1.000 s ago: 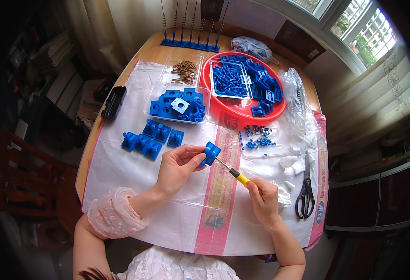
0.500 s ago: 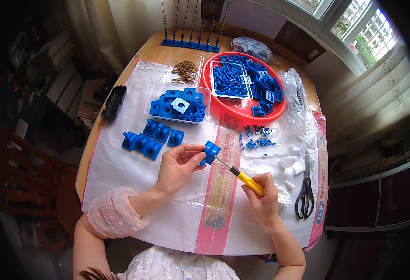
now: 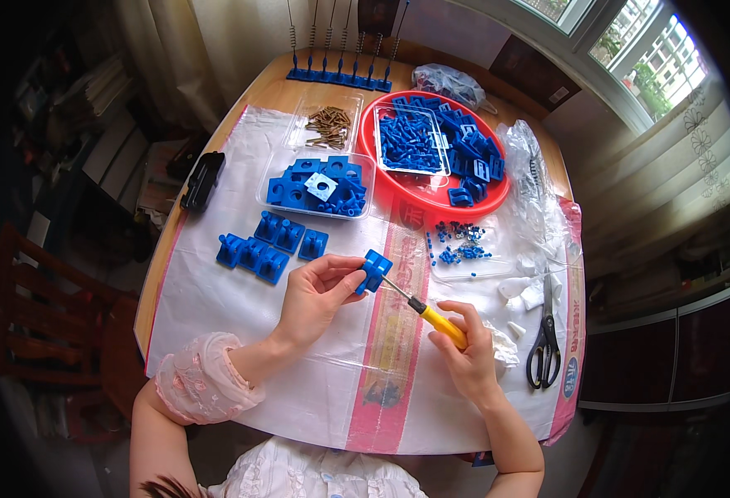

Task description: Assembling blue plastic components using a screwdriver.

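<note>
A clear plastic bag [image 3: 450, 83] is lying at the table's far edge. The left hand [image 3: 319, 295] is pinching a blue block [image 3: 374, 271] above the white sheet [image 3: 215, 299]; the right hand [image 3: 465, 357] is gripping a yellow-handled screwdriver [image 3: 431, 315], now tilted steeper than before.

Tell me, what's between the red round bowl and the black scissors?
In the head view, between the red round plastic bowl and the black-handled scissors lie a clear shallow tray of tiny blue bits and a few small white plastic pieces.
</note>
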`<state>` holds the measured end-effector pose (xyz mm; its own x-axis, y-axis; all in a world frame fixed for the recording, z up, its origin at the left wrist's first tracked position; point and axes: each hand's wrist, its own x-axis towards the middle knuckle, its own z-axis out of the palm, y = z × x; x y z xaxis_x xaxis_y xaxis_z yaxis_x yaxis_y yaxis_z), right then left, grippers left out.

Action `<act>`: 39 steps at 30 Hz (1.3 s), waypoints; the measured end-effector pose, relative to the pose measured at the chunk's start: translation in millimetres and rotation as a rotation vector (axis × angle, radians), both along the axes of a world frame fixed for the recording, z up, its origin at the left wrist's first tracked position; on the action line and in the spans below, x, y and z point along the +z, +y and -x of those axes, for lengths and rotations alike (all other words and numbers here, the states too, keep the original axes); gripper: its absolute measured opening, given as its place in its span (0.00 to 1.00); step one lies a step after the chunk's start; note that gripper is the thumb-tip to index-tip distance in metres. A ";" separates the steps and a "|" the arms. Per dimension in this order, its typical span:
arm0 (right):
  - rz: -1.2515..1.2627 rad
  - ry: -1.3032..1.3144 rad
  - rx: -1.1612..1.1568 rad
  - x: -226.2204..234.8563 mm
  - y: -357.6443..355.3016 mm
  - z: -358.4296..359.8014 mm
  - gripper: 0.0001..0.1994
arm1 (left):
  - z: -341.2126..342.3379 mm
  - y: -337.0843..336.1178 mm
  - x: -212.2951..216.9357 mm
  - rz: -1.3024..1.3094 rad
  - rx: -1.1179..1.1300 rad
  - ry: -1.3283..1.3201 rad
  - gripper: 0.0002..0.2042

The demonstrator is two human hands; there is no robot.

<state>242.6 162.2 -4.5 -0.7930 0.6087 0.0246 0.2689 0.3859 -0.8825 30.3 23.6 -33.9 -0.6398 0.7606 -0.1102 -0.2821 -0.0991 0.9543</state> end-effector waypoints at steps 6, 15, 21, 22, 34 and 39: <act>-0.112 0.119 -0.034 -9.8 -1.4 -0.5 0.13 | -0.4 1.9 0.6 -0.011 -0.002 0.004 0.09; -0.309 0.095 0.007 -7.4 7.0 -2.9 0.09 | -0.2 0.6 1.9 -0.015 -0.020 0.014 0.09; -0.290 0.036 0.025 -6.9 9.1 -4.2 0.08 | 0.2 0.5 0.4 -0.018 -0.026 0.009 0.09; -0.291 0.026 0.025 -6.2 9.2 -4.5 0.08 | 0.2 0.7 0.2 -0.019 -0.027 0.009 0.09; -0.383 0.095 -0.022 -4.6 3.2 -3.3 0.18 | -1.2 0.6 3.7 0.009 -0.032 0.026 0.08; -0.577 0.216 0.059 -8.9 8.5 -1.0 0.15 | -0.7 0.8 5.2 0.012 -0.050 0.017 0.09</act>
<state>243.6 170.7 -13.4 -0.7654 0.4045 0.5005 0.0709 0.8261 -0.5591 31.0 24.4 -28.7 -0.6029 0.7904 -0.1090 -0.2706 -0.0740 0.9598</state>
